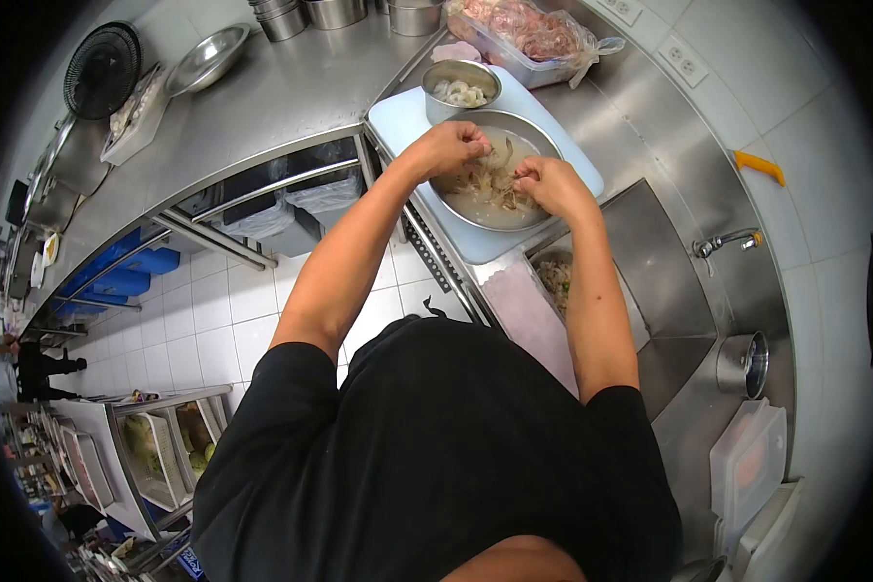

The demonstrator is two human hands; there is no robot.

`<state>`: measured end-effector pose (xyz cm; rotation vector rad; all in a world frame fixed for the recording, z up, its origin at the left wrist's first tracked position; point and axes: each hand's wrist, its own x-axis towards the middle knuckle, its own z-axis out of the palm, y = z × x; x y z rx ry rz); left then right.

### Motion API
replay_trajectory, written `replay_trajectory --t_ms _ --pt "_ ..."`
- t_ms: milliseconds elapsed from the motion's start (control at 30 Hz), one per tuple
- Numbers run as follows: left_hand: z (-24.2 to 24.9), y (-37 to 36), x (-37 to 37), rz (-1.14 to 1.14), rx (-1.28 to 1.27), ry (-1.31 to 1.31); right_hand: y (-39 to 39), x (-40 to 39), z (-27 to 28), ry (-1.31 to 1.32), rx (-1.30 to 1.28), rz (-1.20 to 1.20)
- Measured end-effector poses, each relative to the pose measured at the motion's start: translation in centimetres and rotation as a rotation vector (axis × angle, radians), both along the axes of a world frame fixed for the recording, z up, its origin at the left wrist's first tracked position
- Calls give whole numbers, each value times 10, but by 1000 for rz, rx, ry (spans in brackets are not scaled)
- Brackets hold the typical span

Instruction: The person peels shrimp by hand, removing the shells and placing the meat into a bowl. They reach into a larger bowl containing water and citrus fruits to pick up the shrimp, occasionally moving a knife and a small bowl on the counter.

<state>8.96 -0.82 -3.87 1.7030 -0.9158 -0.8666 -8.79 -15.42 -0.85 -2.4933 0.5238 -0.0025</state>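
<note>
A wide metal bowl (516,221) holds cloudy water with what look like shrimp (490,184), heaped mostly in its middle. Over the bowl's left side is my left hand (449,148), its fingers closed in a pinch. My right hand (556,186) comes in from the right, fingertips pinched together just above the heap. Whatever either hand pinches is too small to make out. Just behind the bowl stands a smaller metal pot (435,109) with pale pieces in it, apparently peeled shrimp (459,93). Both vessels rest on a light blue cutting board (580,175).
Behind the board sits a clear tub (543,72) of bagged raw meat. A sink (650,262) with a faucet (727,242) lies to the right. Under my right forearm is a container of scraps (554,274). Bins (286,228) stand below the left counter (291,92).
</note>
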Motion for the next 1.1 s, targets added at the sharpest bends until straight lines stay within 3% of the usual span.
replay_trajectory --t_ms 100,233,333,433,500,567,733,800,900,1033,1100 --pt "9 6 -2 -7 20 84 1 0 -6 -94 -81 7" --pt "14 12 2 -21 -83 253 20 13 7 -305 26 -103" --pt "5 6 5 -81 -59 182 21 29 -4 -477 28 -165" --pt "13 10 4 -73 77 -437 19 36 0 -473 96 -252" --pt "19 13 7 -33 20 -543 18 38 7 -423 230 -319" --pt "28 16 8 9 -25 -657 21 39 14 -461 135 -364" --pt "46 20 5 -123 20 -354 25 42 20 -553 212 -510" --pt "21 6 6 -221 -42 -145 35 39 17 -598 221 -544" --pt "23 5 -7 -108 -182 579 56 37 4 -708 391 -511" --pt "11 0 -1 -87 -173 339 77 23 22 -364 -8 -518" --pt "8 1 6 -61 -144 72 77 20 24 -537 -368 -436"
